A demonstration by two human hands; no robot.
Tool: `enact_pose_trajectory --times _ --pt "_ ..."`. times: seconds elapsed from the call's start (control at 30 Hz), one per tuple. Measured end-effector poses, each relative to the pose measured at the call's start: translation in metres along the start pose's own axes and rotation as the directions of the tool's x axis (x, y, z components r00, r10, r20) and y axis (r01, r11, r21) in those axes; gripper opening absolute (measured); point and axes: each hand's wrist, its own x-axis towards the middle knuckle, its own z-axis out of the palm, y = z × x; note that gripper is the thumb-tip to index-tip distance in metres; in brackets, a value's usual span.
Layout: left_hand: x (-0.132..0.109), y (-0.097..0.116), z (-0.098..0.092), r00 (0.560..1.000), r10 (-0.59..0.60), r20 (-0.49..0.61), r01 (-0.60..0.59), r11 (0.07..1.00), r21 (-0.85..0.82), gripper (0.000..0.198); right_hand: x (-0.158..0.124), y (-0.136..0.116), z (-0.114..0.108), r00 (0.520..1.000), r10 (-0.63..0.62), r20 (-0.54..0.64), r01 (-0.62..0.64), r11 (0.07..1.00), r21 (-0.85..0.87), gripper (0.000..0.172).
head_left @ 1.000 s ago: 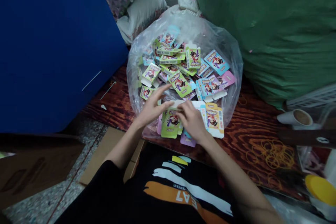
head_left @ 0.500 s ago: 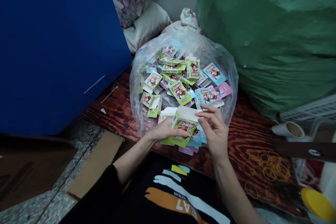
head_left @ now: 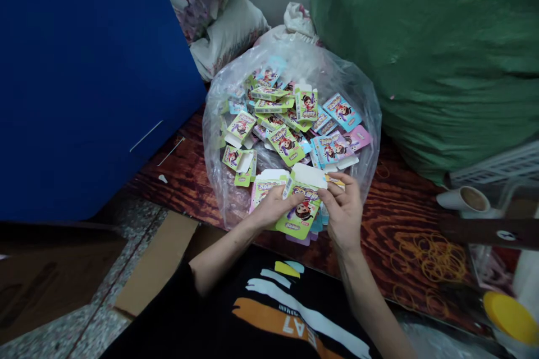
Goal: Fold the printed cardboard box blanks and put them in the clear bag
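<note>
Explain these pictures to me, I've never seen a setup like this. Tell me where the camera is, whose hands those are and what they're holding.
There is no machine here. These are a person's own bare hands, filmed by one camera worn on the head, which looks forward and down, so all three pictures share that view. The left hand and right hand hold a green printed cardboard box with a white flap at its top edge. Just beyond them, a clear plastic bag full of similar small printed boxes rests on a wood-grain surface, with loose rubber bands to the right. A green sack rises behind it.
</note>
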Motion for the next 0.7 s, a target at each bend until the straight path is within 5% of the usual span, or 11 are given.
enact_pose_trajectory --times 0.2,0.4,0.5,0.63,0.7 --pt "-0.001 0.005 -0.005 0.998 0.050 0.036 -0.055 0.990 0.130 0.081 0.009 0.001 -0.009 0.996 -0.027 0.084 0.043 0.979 -0.201 0.013" --pt "-0.007 0.017 -0.005 0.956 0.294 0.001 -0.281 0.912 0.299 0.053 0.016 0.005 -0.017 0.996 -0.051 -0.073 0.035 0.977 -0.209 0.013" --pt "-0.011 0.018 -0.007 0.901 0.433 0.018 -0.394 0.802 0.449 0.043 0.017 0.001 -0.021 0.998 -0.058 0.007 0.058 0.967 -0.246 0.012" --pt "-0.018 0.022 -0.014 0.775 0.578 0.255 -0.595 0.530 0.604 0.041 0.016 -0.004 -0.026 0.991 -0.071 0.118 0.103 0.950 -0.294 0.012" --pt "-0.020 0.026 -0.018 0.775 0.548 0.314 -0.602 0.493 0.628 0.036 0.015 -0.006 -0.027 0.986 -0.063 0.152 0.106 0.949 -0.298 0.010"
